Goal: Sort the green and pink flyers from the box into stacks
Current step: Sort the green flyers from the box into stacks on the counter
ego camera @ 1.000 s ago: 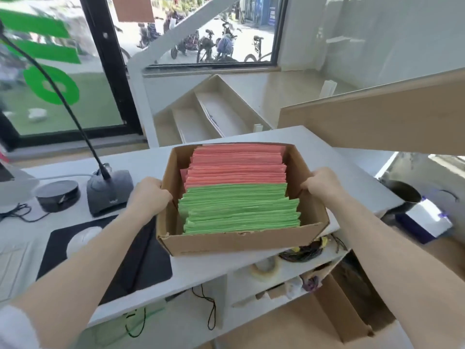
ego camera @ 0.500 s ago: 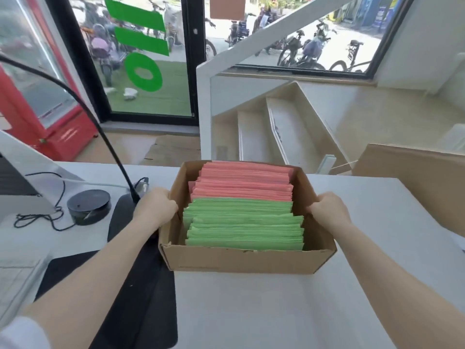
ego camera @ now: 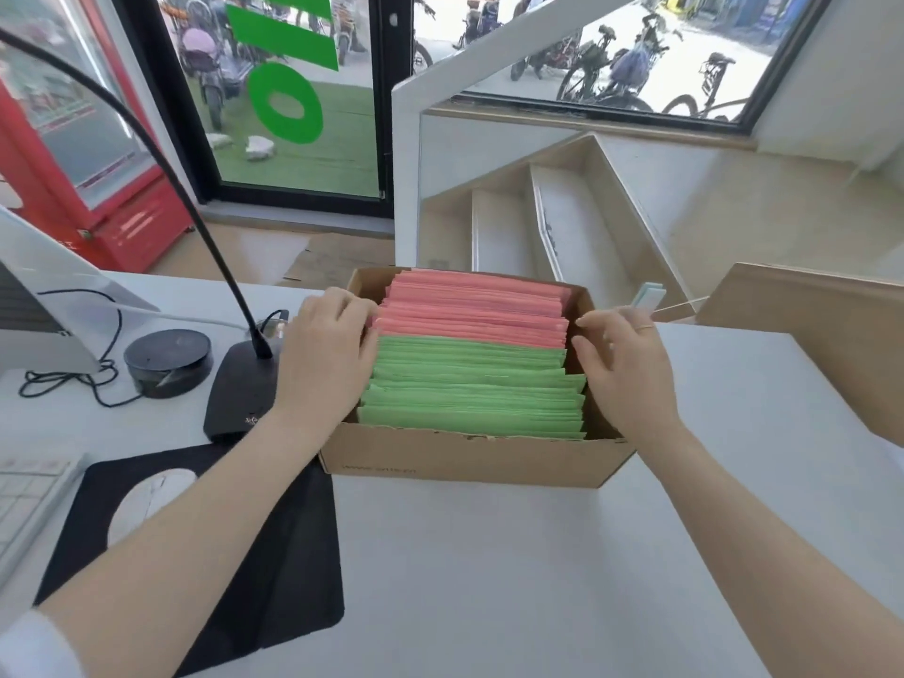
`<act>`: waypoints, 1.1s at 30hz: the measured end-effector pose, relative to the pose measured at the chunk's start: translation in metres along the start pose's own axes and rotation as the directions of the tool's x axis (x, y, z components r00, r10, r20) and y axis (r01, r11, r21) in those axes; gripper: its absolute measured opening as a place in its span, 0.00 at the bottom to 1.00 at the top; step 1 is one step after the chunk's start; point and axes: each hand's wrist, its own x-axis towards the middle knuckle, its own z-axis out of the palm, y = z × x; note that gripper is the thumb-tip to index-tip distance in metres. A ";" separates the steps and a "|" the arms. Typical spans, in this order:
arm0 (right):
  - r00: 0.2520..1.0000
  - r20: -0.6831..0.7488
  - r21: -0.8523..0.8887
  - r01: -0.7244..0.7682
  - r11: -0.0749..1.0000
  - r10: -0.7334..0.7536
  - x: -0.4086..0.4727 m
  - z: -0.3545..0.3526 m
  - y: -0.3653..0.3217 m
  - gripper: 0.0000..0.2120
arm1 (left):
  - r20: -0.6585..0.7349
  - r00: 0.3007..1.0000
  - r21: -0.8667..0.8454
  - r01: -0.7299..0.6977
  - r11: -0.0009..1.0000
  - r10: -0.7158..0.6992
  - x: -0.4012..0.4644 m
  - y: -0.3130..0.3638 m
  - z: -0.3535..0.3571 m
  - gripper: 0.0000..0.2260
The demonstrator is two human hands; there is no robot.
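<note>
Two colour blocks, standing on edge and packed tight in the box [ego camera: 469, 457]: pink flyers [ego camera: 474, 308] toward the far wall, green flyers [ego camera: 474, 389] toward the near wall, top edges level with the rim or just above. Probably thin paper, so light sheet by sheet but heavy and floppy as a whole block; likely to fan, slip and buckle if pinched at one corner only. Best taken as a moderate wad, squeezed face to face between both palms near the two short ends, then lifted straight up; sharp edges, easy to crease.

Left hand [ego camera: 325, 357] over the left wall, fingers curled toward the ends of the pink block at the colour boundary, apparently touching; a firm pinch not confirmed. Right hand [ego camera: 621, 364] over the right wall, fingers loosely bent and spread, tips near the flyer ends, holding nothing visible; thin ring on one finger.

Box sitting on the white desk [ego camera: 538, 579], near corner just overlapping a black mat [ego camera: 235, 555]. To the left, a gooseneck microphone base [ego camera: 239, 389], a round black puck [ego camera: 169, 362] with cable, a white mouse [ego camera: 146, 496].

Compared with half a second ago: both hands off the outside walls of the box, no longer gripping cardboard, now raised over the rim and reaching inward toward the paper. Box much where it was on the desk. No flyers out yet; no stacks begun.
</note>
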 end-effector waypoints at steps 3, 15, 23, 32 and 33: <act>0.917 0.204 0.069 0.336 0.939 -0.343 -0.025 -0.005 -0.019 0.08 | 0.101 0.962 -0.262 -0.220 0.940 0.253 -0.014 0.011 -0.005 0.02; 0.774 0.624 -0.100 0.220 0.970 -0.111 -0.020 -0.007 -0.036 0.10 | 0.574 0.774 -0.226 -0.163 0.960 0.266 -0.014 0.021 -0.010 0.10; 0.651 0.755 -0.248 0.385 0.889 -0.072 -0.009 -0.010 -0.050 0.06 | 0.738 0.625 -0.035 -0.342 0.939 0.255 0.001 0.031 -0.013 0.05; 0.677 0.731 -0.331 0.459 0.824 -0.083 -0.015 -0.010 -0.056 0.08 | 0.824 0.527 0.054 -0.439 0.897 0.208 0.008 0.032 -0.012 0.07; 0.702 0.703 -0.318 0.454 0.832 -0.114 -0.017 -0.011 -0.052 0.09 | 0.820 0.529 0.051 -0.450 0.892 0.220 0.008 0.030 -0.012 0.08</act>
